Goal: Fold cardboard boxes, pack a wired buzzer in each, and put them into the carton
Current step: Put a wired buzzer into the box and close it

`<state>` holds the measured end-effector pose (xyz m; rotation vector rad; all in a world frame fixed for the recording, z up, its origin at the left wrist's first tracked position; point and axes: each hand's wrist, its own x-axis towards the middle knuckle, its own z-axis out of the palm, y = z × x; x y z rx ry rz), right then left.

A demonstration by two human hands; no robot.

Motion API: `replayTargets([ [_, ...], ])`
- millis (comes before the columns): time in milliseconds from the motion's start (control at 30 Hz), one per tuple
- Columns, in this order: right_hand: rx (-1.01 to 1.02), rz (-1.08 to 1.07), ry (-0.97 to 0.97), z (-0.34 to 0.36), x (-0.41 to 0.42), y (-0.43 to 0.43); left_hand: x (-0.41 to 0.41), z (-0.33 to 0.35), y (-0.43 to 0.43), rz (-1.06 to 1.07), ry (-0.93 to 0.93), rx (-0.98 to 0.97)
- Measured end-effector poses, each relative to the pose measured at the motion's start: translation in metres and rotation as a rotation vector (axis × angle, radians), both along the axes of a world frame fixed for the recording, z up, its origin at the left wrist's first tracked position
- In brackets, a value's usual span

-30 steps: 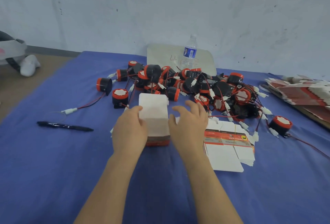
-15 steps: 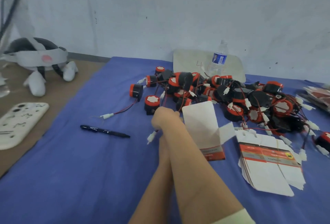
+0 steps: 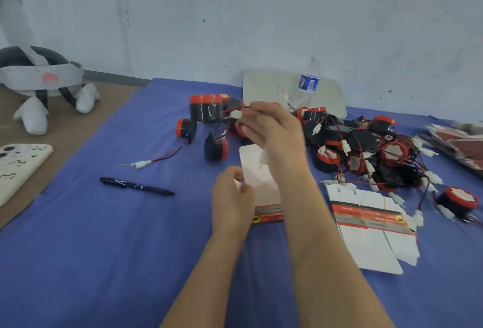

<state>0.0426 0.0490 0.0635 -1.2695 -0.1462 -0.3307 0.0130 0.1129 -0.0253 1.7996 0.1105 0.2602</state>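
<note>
Above the blue cloth (image 3: 104,249), left hand (image 3: 231,202) gripping box (image 3: 257,170) edge, right hand (image 3: 277,131) pinching buzzer wire (image 3: 231,110), pen (image 3: 136,186) well left.

**Cloth layout, L to R**

Box (image 3: 257,173) ctr on cloth (image 3: 78,249). Buzzer pile (image 3: 366,149) behind & R of it; flat-box stack (image 3: 371,231) just R. Pen (image 3: 137,186) L of box. Phone (image 3: 18,168) far L, off cloth, headset (image 3: 39,76) behind it. Bottle (image 3: 308,83) behind pile, by wall.

The left hand (image 3: 231,202) holds the folded box (image 3: 258,178) while the right hand (image 3: 277,131) seems to pinch a buzzer wire (image 3: 234,110).
</note>
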Motion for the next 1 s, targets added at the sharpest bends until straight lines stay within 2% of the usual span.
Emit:
replayTargets([
  [67,0.034,0.052,0.024,-0.001,-0.016,-0.035,0.002,0.001,0.003,0.041,-0.052,0.06],
  [133,-0.015,0.065,0.061,-0.012,-0.032,-0.065,0.006,0.0,0.005,0.052,-0.071,0.077],
  [233,-0.233,0.019,0.192,-0.037,-0.048,-0.089,0.009,0.0,0.003,0.04,-0.018,0.036],
  [333,-0.479,-0.075,0.258,-0.058,-0.049,-0.096,0.007,0.0,-0.003,0.001,0.03,-0.12],
  [433,-0.722,-0.192,0.219,-0.067,-0.047,-0.093,0.004,0.0,-0.007,-0.028,0.047,-0.18],
  [533,-0.853,-0.27,0.18,-0.071,-0.047,-0.079,0.001,0.001,-0.01,-0.082,0.043,-0.252],
  [633,-0.982,-0.332,0.082,-0.075,-0.044,-0.065,-0.001,0.0,-0.012,-0.152,-0.048,-0.154],
  [700,-0.945,-0.372,0.047,-0.073,-0.042,-0.063,-0.001,-0.001,-0.013,-0.174,-0.083,-0.119],
  [733,-0.847,-0.378,0.03,-0.071,-0.042,-0.064,-0.001,-0.001,-0.013,-0.175,-0.084,-0.117],
  [867,-0.113,-0.333,-0.033,-0.055,-0.047,-0.086,0.001,-0.003,-0.013,-0.152,-0.066,-0.083],
  [900,-0.017,-0.344,-0.047,-0.053,-0.049,-0.094,0.001,-0.004,-0.013,-0.153,-0.068,-0.059],
  [933,-0.008,-0.366,-0.054,-0.051,-0.05,-0.101,0.001,-0.004,-0.014,-0.158,-0.07,-0.034],
  [1000,-0.142,-0.416,-0.045,-0.051,-0.051,-0.107,0.0,-0.004,-0.015,-0.166,-0.08,0.004],
])
